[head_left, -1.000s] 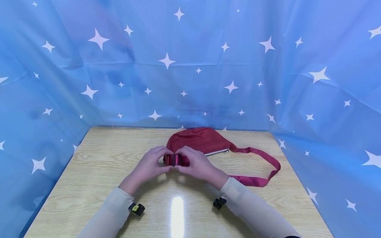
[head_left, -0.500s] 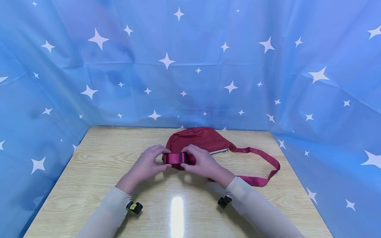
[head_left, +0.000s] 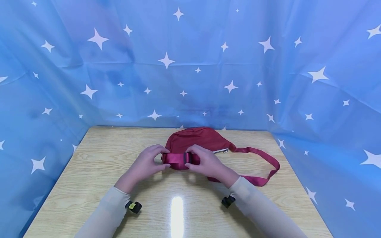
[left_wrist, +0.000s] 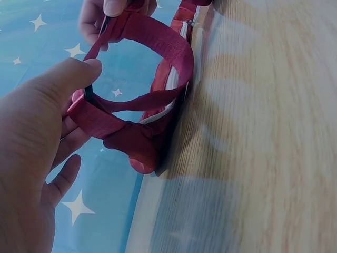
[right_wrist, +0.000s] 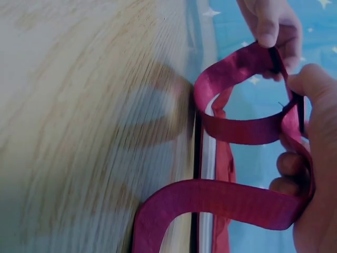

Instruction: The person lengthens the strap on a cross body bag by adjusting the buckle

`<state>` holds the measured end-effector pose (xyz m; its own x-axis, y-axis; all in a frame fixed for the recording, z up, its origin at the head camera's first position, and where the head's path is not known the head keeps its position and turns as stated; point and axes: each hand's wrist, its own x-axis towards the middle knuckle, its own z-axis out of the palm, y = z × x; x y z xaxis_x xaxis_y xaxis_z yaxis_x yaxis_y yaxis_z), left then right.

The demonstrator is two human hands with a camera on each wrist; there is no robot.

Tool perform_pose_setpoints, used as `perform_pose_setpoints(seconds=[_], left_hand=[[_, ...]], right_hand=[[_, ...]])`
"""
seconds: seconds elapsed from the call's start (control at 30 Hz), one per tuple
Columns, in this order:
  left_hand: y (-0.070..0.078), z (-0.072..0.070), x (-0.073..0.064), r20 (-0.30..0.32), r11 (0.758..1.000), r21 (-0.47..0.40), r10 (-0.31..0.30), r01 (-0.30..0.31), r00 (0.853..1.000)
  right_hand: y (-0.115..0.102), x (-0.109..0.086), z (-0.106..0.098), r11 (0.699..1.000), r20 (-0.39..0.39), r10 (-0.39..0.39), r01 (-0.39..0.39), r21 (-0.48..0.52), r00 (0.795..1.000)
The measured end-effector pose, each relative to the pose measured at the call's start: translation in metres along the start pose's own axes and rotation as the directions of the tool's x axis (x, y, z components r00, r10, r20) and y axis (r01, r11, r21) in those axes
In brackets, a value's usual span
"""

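Note:
A dark red waist bag [head_left: 193, 140] lies at the back of the table, its zip facing forward. In front of it, my left hand [head_left: 146, 162] pinches the red strap [head_left: 175, 158] at a narrow black fitting [left_wrist: 88, 94] between thumb and fingers. My right hand [head_left: 206, 162] pinches a black strap slider [right_wrist: 300, 110] between thumb and fingers. A stretch of strap runs taut between the two hands, and a loop of it bows out below, as both wrist views show. Part of the bag hides behind the strap and hands.
The rest of the strap [head_left: 269, 158] curves across the right side of the wooden table [head_left: 104, 155]. A silver zip pull [head_left: 225, 150] shows at the bag's right. A blue star-patterned cloth [head_left: 190, 66] hangs behind and on both sides.
My right hand has moved right with the slider, away from the left hand, so more strap shows between them. My left hand has shifted only slightly left.

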<state>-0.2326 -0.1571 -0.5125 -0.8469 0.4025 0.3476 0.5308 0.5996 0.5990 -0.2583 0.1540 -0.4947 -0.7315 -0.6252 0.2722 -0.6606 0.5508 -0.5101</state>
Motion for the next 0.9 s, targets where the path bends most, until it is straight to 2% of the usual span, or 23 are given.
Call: perform_pose_setpoints(seconds=[0.17,0.57,0.9], left_hand=[[0.0,-0.002,0.0,0.005,1.0,-0.005,-0.022,0.022,1.0],[-0.002,-0.007,-0.002,0.015,0.999,0.013,-0.032,0.032,0.999],[-0.008,-0.014,-0.005,0.032,0.998,0.055,-0.042,0.04,0.999]], right_hand=[[0.003,-0.004,-0.004,1.0,-0.008,0.002,-0.002,0.004,1.0],[0.012,-0.014,-0.012,1.0,-0.005,0.014,-0.014,0.011,1.0],[0.021,-0.02,-0.016,0.997,0.025,0.022,-0.02,-0.071,0.999]])
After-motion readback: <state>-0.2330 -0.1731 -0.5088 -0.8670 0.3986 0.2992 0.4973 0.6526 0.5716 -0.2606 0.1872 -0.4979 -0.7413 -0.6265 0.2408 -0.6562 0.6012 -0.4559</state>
